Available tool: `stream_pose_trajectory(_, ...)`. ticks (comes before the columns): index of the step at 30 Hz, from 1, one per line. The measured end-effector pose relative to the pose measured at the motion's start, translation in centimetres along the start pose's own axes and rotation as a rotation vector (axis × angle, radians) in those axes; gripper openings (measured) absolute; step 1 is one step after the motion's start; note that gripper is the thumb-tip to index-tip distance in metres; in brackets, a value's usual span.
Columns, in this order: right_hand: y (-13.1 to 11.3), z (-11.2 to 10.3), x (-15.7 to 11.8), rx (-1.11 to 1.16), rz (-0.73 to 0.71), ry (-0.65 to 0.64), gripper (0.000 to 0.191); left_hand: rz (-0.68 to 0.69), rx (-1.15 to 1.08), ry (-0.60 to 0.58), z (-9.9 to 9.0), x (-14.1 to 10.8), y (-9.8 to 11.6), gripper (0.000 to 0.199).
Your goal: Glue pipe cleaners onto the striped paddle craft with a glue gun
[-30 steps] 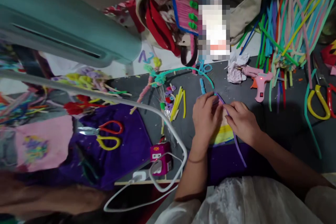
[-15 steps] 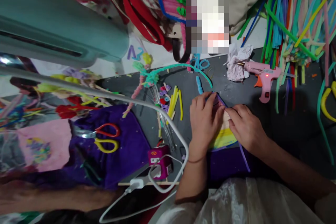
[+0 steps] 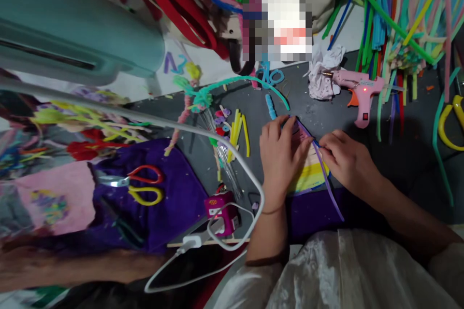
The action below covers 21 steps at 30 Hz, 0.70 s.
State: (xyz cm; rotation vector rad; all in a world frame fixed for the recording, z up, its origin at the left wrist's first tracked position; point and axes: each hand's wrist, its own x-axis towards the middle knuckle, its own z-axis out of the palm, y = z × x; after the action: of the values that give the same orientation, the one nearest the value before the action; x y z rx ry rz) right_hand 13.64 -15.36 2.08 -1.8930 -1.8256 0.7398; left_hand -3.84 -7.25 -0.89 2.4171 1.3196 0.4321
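A flat striped craft piece point(image 3: 312, 170), pink, cream and yellow with a blue edge, lies in front of me. My left hand point(image 3: 278, 161) rests on its left part, fingers bent over the top edge and thumb across the stripes. My right hand point(image 3: 344, 157) is closed in a pinch at its right edge, where a blue-purple bit shows at the fingertips. A thin purple pipe cleaner point(image 3: 329, 186) runs along the piece's upper edge and hangs loose over it toward me. The fingers partly hide the piece and where the strip is gripped.
A pink glue gun point(image 3: 362, 88) with a lit red light lies by crumpled paper point(image 3: 324, 75). Pipe cleaners point(image 3: 384, 14) pile at right. Scissors point(image 3: 145, 183) rest on purple cloth point(image 3: 181, 193). A white cable point(image 3: 250, 164) arches left of my hand. Another person's forearm point(image 3: 72, 265) is lower left.
My right hand has drawn slightly back from my left, uncovering more of the piece's right edge and of the purple pipe cleaner. My left hand stays on the piece. The view has shifted slightly.
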Motion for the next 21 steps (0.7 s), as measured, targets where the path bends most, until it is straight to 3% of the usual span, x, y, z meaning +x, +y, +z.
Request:
stream_pose_trajectory(4,-0.8,-0.6,-0.8,-0.001,0.039,-0.111,0.008,0.012,0.001,0.019,0.3,0.0,0.0,0.064)
stream_pose_trajectory(8,-1.1,0.1,-1.6,-0.108,0.117,-0.212,0.01,0.009,0.0,0.017,0.4,0.0,-0.2,0.067)
stream_pose_trajectory(17,1.2,1.6,-2.5,-0.103,0.069,-0.023,0.015,0.018,0.017,-0.066,0.3,-0.1,-0.2,0.088)
stream_pose_trajectory(21,1.7,1.9,-2.3,-0.039,0.076,-0.033,0.01,0.022,-0.001,-0.074,0.3,-0.1,-0.1,0.086)
